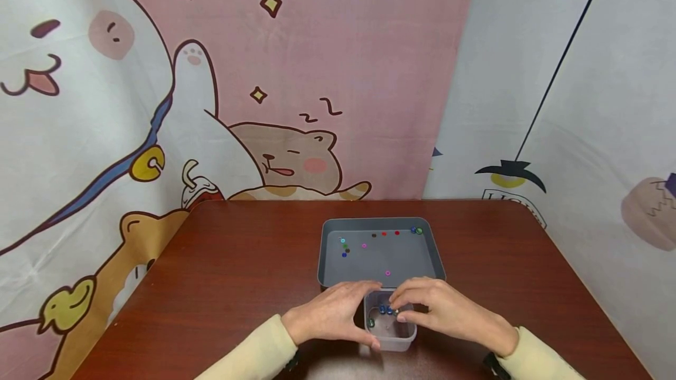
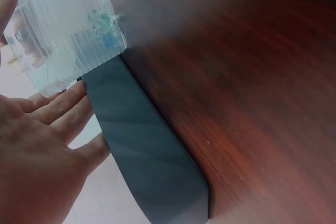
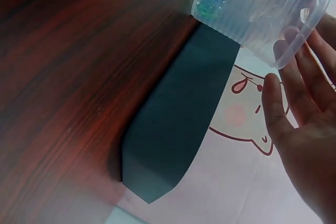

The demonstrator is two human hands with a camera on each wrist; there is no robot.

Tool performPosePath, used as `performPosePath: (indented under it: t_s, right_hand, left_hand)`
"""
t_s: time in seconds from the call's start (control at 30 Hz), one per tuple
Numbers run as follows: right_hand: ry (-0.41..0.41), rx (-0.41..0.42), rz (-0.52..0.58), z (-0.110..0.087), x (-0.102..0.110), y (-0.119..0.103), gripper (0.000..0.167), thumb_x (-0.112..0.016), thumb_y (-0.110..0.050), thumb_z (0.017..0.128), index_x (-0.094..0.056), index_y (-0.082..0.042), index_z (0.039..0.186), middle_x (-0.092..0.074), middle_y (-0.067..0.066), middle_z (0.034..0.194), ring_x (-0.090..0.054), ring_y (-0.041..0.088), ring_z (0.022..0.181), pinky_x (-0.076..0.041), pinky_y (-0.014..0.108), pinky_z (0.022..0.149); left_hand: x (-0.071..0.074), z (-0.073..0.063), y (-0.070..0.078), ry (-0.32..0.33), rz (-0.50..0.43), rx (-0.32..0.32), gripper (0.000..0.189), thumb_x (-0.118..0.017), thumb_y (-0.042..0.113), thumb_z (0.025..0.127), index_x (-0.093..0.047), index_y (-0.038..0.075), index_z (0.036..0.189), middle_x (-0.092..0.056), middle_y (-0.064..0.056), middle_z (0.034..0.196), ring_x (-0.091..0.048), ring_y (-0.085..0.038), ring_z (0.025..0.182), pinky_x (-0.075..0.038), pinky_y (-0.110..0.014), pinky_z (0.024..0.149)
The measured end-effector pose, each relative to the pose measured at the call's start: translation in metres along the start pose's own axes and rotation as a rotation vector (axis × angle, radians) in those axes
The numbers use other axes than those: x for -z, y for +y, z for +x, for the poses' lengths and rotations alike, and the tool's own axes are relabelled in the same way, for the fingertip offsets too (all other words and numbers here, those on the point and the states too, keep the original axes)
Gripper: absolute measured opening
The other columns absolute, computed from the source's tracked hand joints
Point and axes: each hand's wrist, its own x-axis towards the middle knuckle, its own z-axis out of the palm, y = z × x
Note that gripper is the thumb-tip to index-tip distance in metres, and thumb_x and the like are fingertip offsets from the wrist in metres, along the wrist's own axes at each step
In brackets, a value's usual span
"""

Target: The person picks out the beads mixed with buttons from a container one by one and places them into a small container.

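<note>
Cupping the left side of a clear plastic box (image 1: 393, 344), the left hand (image 1: 338, 312) holds it with the thumb at the near corner and a fingertip at the far one. The right hand (image 1: 443, 309) comes over the box's right side, its thumb and fingertips angled down inside, close about a small brownish marble (image 1: 397, 312); whether they actually pinch it, I cannot tell. Two blue marbles (image 1: 386, 309) sit side by side within the box, just left of those fingertips, and a green marble (image 1: 372, 322) lies near the left wall (the wrist views blur them through the plastic).

Directly beyond the box is a shallow grey tray (image 1: 412, 260), wider than the box; the gap between them, if any, is hidden. Four small beads, light blue (image 1: 342, 240), green (image 1: 345, 246), brown (image 1: 347, 250) and dark blue (image 1: 344, 255), cluster on its left side. Two pink ring beads (image 1: 388, 273) lie apart nearer the middle, while a brown, an orange-red and a red bead line up toward the back. A blue and a green marble rest together in the far right corner.

All this stands on a reddish-brown wooden table (image 1: 243, 263), before a cloth backdrop (image 1: 380, 46) printed with cartoon animals. Pale yellow sleeves (image 1: 259, 350) cover both forearms.
</note>
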Motion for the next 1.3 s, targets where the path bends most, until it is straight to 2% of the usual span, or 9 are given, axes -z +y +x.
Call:
performPosePath:
  t_s: [0.13,0.27,0.4,0.53,0.67,0.8,0.9,1.07,1.3]
  right_hand:
    - [-0.004,0.014,-0.004,0.0,0.001,0.001,0.018,-0.075,-0.027,0.097,-0.078,-0.021,0.114,-0.07,-0.014,0.116,-0.067,0.008,0.105,-0.058,0.033,0.087]
    - [-0.004,-0.017,0.049,0.0,0.004,0.003,0.02,-0.074,-0.028,0.098,-0.078,-0.022,0.117,-0.07,-0.014,0.117,-0.067,0.008,0.106,-0.059,0.033,0.086]
    - [0.057,-0.048,0.085,0.001,0.011,0.01,0.02,-0.075,-0.021,0.097,-0.076,-0.024,0.117,-0.07,-0.013,0.116,-0.068,0.008,0.104,-0.059,0.031,0.083]
    - [0.154,-0.097,0.041,0.002,0.021,0.023,0.024,-0.078,-0.016,0.094,-0.076,-0.027,0.115,-0.071,-0.013,0.114,-0.069,0.008,0.102,-0.06,0.031,0.081]
    - [0.228,-0.191,-0.021,0.005,0.033,0.039,0.027,-0.081,-0.012,0.091,-0.076,-0.023,0.115,-0.073,-0.009,0.114,-0.069,0.009,0.099,-0.057,0.027,0.069]
    - [0.268,-0.266,-0.118,0.007,0.042,0.057,0.031,-0.083,-0.01,0.089,-0.076,-0.015,0.119,-0.074,-0.003,0.117,-0.07,0.016,0.104,-0.06,0.037,0.074]
    - [0.276,-0.302,-0.164,0.01,0.046,0.069,0.036,-0.083,-0.011,0.088,-0.075,-0.01,0.123,-0.073,0.004,0.122,-0.07,0.026,0.111,-0.06,0.049,0.085]
    - [0.247,-0.347,-0.204,0.015,0.047,0.087,0.039,-0.082,-0.016,0.091,-0.072,-0.006,0.127,-0.069,0.015,0.129,-0.066,0.035,0.116,-0.057,0.054,0.089]
    - [0.176,-0.37,-0.286,0.022,0.04,0.112,0.036,-0.08,-0.018,0.093,-0.073,-0.004,0.126,-0.07,0.015,0.126,-0.063,0.037,0.12,-0.052,0.059,0.096]
  left_hand:
    - [0.0,0.0,0.0,0.004,0.009,-0.006,0.097,-0.079,0.065,0.083,-0.046,0.008,0.153,-0.052,-0.003,0.153,-0.051,-0.016,0.138,-0.043,-0.04,0.113]
    - [0.001,0.0,0.001,0.009,0.013,-0.01,0.097,-0.078,0.065,0.083,-0.045,0.008,0.153,-0.052,-0.003,0.153,-0.051,-0.017,0.138,-0.043,-0.04,0.113]
    - [0.001,-0.001,0.001,0.022,0.02,-0.018,0.097,-0.079,0.065,0.082,-0.046,0.008,0.153,-0.054,-0.004,0.151,-0.052,-0.016,0.137,-0.043,-0.039,0.113]
    - [0.0,0.0,0.001,0.037,0.041,-0.023,0.097,-0.08,0.065,0.081,-0.047,0.009,0.152,-0.055,-0.003,0.15,-0.053,-0.015,0.136,-0.043,-0.037,0.113]
    - [0.0,-0.001,0.001,0.046,0.059,-0.021,0.097,-0.079,0.067,0.08,-0.047,0.01,0.152,-0.055,-0.003,0.149,-0.053,-0.015,0.136,-0.043,-0.037,0.113]
    - [0.0,-0.001,0.002,0.043,0.058,-0.011,0.097,-0.08,0.067,0.079,-0.047,0.01,0.151,-0.055,-0.002,0.149,-0.053,-0.015,0.136,-0.042,-0.036,0.113]
    - [0.0,0.0,0.002,0.04,0.061,-0.006,0.097,-0.08,0.067,0.079,-0.048,0.011,0.151,-0.056,-0.002,0.149,-0.053,-0.015,0.136,-0.042,-0.036,0.113]
    - [-0.001,-0.001,0.002,0.05,0.081,-0.016,0.098,-0.079,0.069,0.079,-0.048,0.011,0.151,-0.056,-0.002,0.148,-0.054,-0.014,0.135,-0.043,-0.035,0.113]
    - [-0.001,-0.001,0.001,0.057,0.089,-0.03,0.098,-0.078,0.07,0.079,-0.048,0.01,0.151,-0.057,-0.003,0.148,-0.054,-0.014,0.135,-0.043,-0.034,0.113]
